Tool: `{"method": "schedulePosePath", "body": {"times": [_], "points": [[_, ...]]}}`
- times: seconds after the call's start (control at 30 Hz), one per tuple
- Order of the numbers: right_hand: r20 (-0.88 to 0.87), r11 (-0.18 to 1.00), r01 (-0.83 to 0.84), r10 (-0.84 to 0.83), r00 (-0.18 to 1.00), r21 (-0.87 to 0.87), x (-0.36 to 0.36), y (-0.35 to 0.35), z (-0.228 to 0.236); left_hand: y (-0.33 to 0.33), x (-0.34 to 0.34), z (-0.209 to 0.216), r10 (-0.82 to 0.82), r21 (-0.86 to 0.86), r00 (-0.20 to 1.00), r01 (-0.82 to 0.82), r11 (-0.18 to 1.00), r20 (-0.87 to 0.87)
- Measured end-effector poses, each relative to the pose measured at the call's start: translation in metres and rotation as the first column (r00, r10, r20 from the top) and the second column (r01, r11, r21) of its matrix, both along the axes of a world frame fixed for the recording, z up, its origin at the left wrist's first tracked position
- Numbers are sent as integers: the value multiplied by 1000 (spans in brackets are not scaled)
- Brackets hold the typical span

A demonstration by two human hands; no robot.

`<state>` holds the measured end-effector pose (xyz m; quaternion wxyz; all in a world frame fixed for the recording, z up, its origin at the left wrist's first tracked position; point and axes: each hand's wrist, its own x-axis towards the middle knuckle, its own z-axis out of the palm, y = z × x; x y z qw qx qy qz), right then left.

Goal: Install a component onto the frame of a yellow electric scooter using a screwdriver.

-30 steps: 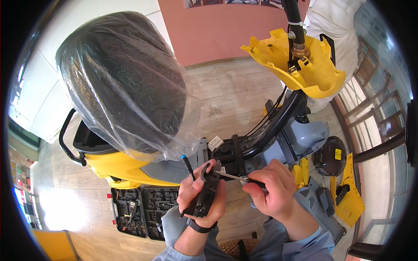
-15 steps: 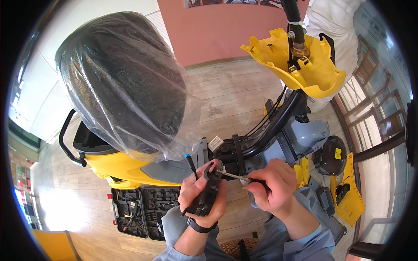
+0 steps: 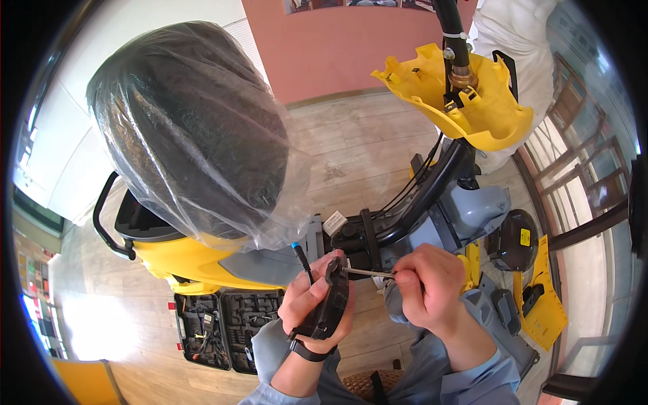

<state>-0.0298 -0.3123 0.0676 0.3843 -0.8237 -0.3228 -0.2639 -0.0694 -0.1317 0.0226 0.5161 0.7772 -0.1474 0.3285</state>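
Inside the left hand (image 3: 297,302) sits a curved black part (image 3: 332,307).

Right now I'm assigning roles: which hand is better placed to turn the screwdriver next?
The right hand, probably: it grips the screwdriver, its tip at the black part the left hand holds.

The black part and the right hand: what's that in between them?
A thin metal rod, reaching from the right hand to the black part. The head view shows it.
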Motion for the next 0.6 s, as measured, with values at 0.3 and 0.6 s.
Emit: {"method": "schedulePosePath", "body": {"times": [0.3,0.6], "points": [[4,990,-101,101,995,98,0,4,-5,0,3,-11,-34,-179,996,48,983,80],[97,999,-42,43,994,-17,-3,11,-3,5,3,-9,-24,-148,998,33,988,64]]}}
